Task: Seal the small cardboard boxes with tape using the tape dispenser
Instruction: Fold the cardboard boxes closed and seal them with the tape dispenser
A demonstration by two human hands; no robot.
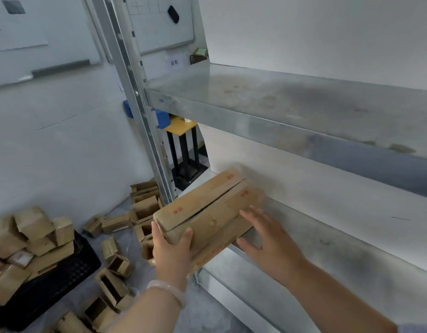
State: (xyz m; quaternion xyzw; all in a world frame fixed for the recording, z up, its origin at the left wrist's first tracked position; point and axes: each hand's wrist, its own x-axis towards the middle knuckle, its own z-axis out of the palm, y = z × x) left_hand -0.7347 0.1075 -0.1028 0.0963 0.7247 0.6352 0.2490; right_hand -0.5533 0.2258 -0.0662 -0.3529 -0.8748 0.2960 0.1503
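- Left hand [170, 246]: clasps the near end of a long cardboard box [209, 210], thumb on the top face; a pale bangle [168, 290] circles the wrist.
- Right hand [267, 239]: spread flat, fingers extended, alongside the box's right flank; actual contact cannot be judged.
- Long cardboard box: plain brown corrugated board with red print. Its long axis runs from the near left hand up and away to the right, over the front left corner of the lower shelf [327, 267]. The top flaps meet along a slightly gaping lengthwise seam.
- Black crate [71, 267]: perforated plastic, on the floor at left, heaped with small cardboard boxes [32, 227].
- Loose boxes [114, 288]: open-topped, scattered on the grey floor.
- Upper shelf [291, 104]: dull, stained galvanised metal.
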